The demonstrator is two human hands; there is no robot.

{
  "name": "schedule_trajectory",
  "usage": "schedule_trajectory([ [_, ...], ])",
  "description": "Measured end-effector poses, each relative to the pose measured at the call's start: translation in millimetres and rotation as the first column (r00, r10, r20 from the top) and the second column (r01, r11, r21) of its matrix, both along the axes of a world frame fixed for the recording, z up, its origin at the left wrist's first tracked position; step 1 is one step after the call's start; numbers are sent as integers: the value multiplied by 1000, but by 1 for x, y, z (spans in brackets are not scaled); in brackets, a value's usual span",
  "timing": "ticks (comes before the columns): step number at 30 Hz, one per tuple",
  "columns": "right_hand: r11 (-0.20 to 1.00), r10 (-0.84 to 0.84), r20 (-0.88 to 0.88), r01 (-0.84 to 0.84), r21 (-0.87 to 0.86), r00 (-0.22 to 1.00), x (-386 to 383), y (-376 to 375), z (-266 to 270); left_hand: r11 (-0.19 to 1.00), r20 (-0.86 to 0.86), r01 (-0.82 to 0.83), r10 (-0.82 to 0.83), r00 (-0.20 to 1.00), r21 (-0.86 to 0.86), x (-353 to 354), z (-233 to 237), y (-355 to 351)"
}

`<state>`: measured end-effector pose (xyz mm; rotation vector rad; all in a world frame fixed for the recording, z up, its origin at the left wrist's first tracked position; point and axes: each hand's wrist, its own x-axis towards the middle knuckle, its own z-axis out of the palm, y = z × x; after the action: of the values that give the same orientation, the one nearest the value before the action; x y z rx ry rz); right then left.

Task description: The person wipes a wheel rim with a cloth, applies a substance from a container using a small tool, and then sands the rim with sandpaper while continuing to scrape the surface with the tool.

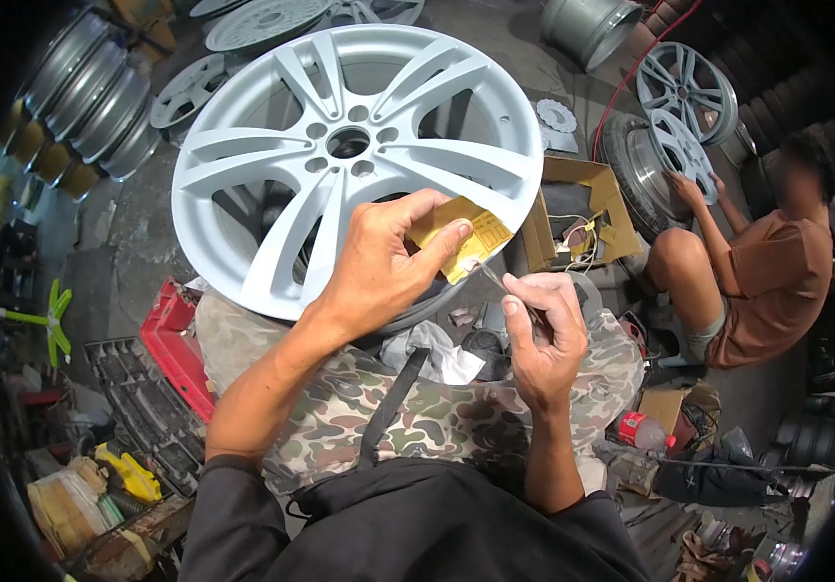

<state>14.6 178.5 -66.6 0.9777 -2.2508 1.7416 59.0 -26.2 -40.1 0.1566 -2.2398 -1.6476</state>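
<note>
Right hand (544, 335) pinches thin tool (495, 278), left hand (379, 262) clasps yellow paper (471, 238).

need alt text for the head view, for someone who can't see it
A left hand pinches a yellow sheet while the right hand holds a thin metal tool to its edge, above a pale grey wheel propped on a camouflage-clad lap. At right, another person sits on a workshop floor handling a second wheel.

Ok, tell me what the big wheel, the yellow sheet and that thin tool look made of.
Wheel: probably cast metal under flat pale grey paint or primer; dull, no shine.
Yellow sheet: likely sandpaper; bends in the left hand, shows printed marks.
Thin tool in the right hand: seemingly metal, slim, grey.
</note>
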Motion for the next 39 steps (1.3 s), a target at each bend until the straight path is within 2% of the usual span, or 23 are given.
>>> schedule_trajectory([
  [5,998,51,-31,-50,43,998,-1,-1,0,1000,-29,-1,0,1000,-16,-1,-2,-3],
  [7,1000,-11,199,12,-8,980,2,2,0,1000,-19,4,-5,1000,-16,1,4,-2],
  [8,1000,-10,200,11,-6,980,2,2,-1,1000,-18,3,-4,1000,-14,1,3,-1],
  [10,988,83,379,-26,-153,922,1,-1,-4,998,10,23,-23,1000,-53,0,1,-1],
  [17,966,248,547,-165,-197,800,2,1,-6,1000,0,19,-19,1000,-19,0,-3,-1],
  [19,953,207,468,-69,-294,859,3,-2,-2,991,-100,1,13,995,137,-5,-12,-2],
  [20,955,204,470,-67,-290,859,1,-4,0,990,-98,2,12,995,140,-5,-11,-3],
  [21,983,111,215,-75,-169,970,-4,-7,3,950,-49,57,-43,998,309,-5,-6,-6],
  [22,998,43,-70,-46,-50,997,-8,-11,6,878,-12,98,-105,994,468,-4,-2,-10],
  [23,999,35,-195,-40,-23,980,-8,-18,10,838,-9,126,-143,990,531,-4,-2,-13],
  [24,999,34,-197,-40,-25,980,-7,-20,10,839,-10,127,-143,990,529,-3,1,-14],
  [26,999,26,-315,-15,35,949,-7,-23,9,813,47,74,-124,991,578,-1,6,-17],
  [31,998,21,-307,0,70,951,-8,-7,-4,825,-26,50,-43,999,562,-2,1,-30],
  [33,993,-77,75,83,-88,994,-10,6,-18,860,-50,14,13,999,510,-1,6,-40],
  [34,978,-114,191,143,-149,975,-11,11,-22,889,-76,-30,73,994,456,0,8,-47],
  [36,953,-261,309,296,-70,915,-20,27,-31,890,-59,-73,111,992,450,3,11,-58],
  [39,941,-285,357,330,-71,890,-36,53,-60,885,-124,-148,224,967,442,5,10,-73],
])
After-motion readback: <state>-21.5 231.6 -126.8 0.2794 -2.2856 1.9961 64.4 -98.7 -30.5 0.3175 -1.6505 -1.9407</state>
